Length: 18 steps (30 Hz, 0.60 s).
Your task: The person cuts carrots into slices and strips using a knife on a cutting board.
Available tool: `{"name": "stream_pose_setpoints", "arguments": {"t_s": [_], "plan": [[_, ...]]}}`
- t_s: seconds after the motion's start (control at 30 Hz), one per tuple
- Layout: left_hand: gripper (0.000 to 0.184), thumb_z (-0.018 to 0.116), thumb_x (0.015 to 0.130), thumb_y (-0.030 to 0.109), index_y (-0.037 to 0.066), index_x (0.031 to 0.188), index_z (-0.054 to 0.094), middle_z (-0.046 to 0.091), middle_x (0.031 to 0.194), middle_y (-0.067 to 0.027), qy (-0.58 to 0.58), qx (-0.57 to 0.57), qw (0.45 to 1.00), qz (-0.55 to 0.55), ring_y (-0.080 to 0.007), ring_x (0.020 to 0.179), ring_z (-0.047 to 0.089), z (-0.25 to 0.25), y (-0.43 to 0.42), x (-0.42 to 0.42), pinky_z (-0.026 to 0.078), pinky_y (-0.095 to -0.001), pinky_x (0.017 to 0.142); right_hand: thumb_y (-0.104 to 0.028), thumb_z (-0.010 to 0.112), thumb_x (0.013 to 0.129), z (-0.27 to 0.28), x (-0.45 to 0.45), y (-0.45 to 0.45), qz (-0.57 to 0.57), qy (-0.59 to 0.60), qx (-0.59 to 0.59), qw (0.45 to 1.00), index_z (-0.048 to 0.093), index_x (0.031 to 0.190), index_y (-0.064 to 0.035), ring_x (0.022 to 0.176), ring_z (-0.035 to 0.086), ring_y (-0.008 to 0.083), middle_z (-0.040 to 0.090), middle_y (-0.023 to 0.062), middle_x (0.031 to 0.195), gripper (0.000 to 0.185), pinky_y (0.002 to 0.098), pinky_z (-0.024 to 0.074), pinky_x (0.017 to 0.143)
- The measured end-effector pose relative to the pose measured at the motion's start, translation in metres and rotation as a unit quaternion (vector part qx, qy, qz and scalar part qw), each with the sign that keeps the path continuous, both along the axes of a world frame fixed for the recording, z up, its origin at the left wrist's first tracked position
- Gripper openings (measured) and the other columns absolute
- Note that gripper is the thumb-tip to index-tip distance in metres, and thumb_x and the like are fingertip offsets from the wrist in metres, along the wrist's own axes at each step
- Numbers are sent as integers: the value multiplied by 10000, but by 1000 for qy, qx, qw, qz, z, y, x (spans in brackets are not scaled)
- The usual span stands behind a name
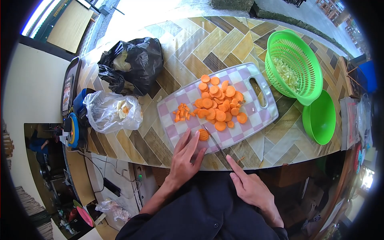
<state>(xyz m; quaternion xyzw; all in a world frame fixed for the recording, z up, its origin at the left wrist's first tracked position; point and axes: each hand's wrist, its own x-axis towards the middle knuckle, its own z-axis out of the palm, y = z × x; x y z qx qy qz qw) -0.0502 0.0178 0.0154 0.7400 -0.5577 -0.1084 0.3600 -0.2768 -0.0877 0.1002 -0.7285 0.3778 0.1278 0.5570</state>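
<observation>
A kitchen knife (215, 140) is in my right hand (253, 188), closed round its handle with the index finger stretched along it. Its blade lies over the near edge of the cutting board (176, 100), right beside a small stack of carrot slices (203, 135). At the left of that stack, my left hand (185, 160) steadies it with the fingertips, the thumb bent below. A heap of round carrot slices (218, 102) covers the board's middle. Small carrot pieces (183, 113) form a separate pile to its left.
A green colander (294, 66) with pale shredded vegetable stands at the right, above a green bowl (320, 118). At the left are a black plastic bag (138, 64) and a clear plastic bag (112, 112) with scraps. The table's near edge (256, 166) curves before my body.
</observation>
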Motion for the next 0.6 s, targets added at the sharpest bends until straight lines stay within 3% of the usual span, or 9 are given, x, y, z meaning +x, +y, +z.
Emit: {"name": "stream_pose_setpoints", "arguments": {"t_s": [0.33, 0.43, 0.6], "plan": [[621, 805, 910, 119, -40, 1465, 576, 657, 1427, -196, -21, 8, 1000, -6, -371, 1386, 575, 2, -5, 9, 444, -457, 1124, -252, 497, 1097, 1, 0, 2, -8, -6, -5, 1000, 255, 1675, -281, 694, 665, 510, 651, 278, 689, 627, 590, 539, 719], [615, 810, 902, 147, -6, 1457, 594, 708, 1331, -160, -31, -2, 999, 19, -345, 1293, 625, 3, -11, 12, 473, -446, 1050, -257, 492, 1100, 4, 2, 5, -7, -7, 8, 1000, 250, 1676, -279, 685, 660, 512, 646, 277, 680, 626, 593, 533, 717], [676, 832, 874, 127, 16, 1488, 571, 751, 1241, -104, -31, -21, 999, 15, -297, 1224, 634, -2, -17, 16, 466, -430, 1033, -261, 488, 1102, 1, 7, 8, -4, -3, 20, 1000, 242, 1679, -272, 675, 656, 512, 639, 281, 670, 627, 594, 529, 715]]}}
